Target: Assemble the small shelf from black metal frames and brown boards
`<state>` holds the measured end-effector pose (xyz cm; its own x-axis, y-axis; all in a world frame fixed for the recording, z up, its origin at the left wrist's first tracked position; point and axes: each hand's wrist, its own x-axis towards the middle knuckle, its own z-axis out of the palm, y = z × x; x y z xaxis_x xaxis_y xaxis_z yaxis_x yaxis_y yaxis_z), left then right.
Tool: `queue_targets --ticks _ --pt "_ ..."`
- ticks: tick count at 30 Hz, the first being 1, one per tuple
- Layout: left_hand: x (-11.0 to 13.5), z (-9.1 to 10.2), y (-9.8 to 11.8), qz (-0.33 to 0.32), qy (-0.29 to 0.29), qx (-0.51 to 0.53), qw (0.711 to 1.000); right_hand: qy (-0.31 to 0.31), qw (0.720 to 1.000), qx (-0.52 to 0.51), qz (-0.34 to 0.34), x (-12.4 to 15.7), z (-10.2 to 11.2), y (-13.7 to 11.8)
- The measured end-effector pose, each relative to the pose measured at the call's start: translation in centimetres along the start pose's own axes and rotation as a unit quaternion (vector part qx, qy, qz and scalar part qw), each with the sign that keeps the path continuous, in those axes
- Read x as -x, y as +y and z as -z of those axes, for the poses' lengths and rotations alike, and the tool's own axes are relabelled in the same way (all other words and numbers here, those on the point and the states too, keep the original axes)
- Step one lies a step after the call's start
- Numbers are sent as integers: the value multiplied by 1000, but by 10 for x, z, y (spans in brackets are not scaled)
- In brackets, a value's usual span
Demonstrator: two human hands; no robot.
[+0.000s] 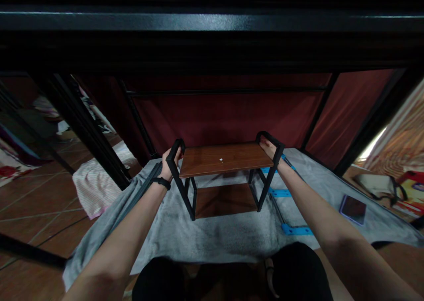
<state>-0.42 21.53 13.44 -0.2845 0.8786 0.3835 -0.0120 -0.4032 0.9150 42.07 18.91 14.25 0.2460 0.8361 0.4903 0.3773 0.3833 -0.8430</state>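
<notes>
Presently, left hand [168,163] and right hand [269,148] each grip the small brown wooden black-framed shelf [225,159] on the grey blanket [215,234].

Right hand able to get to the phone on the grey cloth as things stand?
Probably yes. The right hand now grips the small shelf's black frame, but the phone lies uncovered on the grey cloth just outside that forearm, nothing between them.
</notes>
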Motion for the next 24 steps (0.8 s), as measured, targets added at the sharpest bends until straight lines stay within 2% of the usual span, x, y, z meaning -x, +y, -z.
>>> queue_targets --ticks 6,11,18,24 --pt "-2 2 -5 -7 -4 13 1000 11 1000 -1 2 -7 -1 20" --pt "-1 2 -1 -10 31 -15 999 38 999 12 23 -11 -6 27" --pt "8 -3 7 -13 69 -18 997 43 998 47 26 -10 -6 19" --pt "10 -2 3 -16 41 -8 999 32 997 55 40 -7 -5 7"
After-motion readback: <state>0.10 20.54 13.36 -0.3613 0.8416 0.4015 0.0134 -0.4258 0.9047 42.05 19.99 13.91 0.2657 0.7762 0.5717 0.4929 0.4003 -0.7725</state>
